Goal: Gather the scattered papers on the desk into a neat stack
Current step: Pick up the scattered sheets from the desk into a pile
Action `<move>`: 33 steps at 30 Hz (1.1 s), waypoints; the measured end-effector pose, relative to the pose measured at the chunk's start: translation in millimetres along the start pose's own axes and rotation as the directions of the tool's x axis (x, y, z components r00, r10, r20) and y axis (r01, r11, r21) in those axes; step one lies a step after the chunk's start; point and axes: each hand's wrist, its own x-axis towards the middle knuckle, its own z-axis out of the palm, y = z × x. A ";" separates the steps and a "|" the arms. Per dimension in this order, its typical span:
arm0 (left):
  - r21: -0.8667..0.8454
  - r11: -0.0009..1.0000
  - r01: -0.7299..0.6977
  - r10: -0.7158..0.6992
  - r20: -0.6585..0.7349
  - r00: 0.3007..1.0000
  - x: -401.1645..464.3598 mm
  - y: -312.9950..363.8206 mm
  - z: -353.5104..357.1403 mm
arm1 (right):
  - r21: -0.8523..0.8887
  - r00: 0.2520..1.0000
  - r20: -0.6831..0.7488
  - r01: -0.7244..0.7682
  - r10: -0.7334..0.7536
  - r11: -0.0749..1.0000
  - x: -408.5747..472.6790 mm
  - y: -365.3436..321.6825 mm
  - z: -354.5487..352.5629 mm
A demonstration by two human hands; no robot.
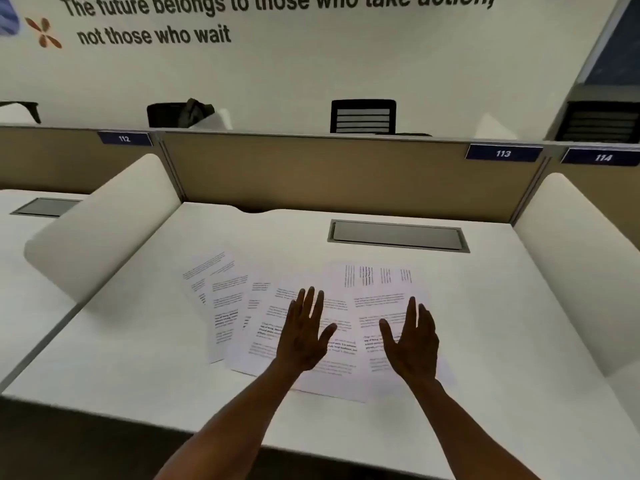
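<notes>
while the papers (304,317) lie fanned and overlapping mid-counter (485,341), the left hand (303,336) and right hand (412,342) hover flat and spread over them, gripping nothing. thin sheets look light, floppy and slick on the smooth top, so sliding them inward by the outer edges should square them best.

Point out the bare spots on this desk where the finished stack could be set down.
Bare desk lies left of the fanned papers, up to the white side divider. Another bare patch runs right of the papers toward the right divider. A narrower strip sits between the papers and the grey cable hatch. The centre is crowded: overlapping sheets under the left hand and right hand.
</notes>
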 end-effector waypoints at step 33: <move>-0.051 0.987 0.152 -0.123 0.369 0.921 -14.3 78.0 124.8 | 0.247 0.830 0.290 -0.545 0.476 0.801 71.8 79.0 11.6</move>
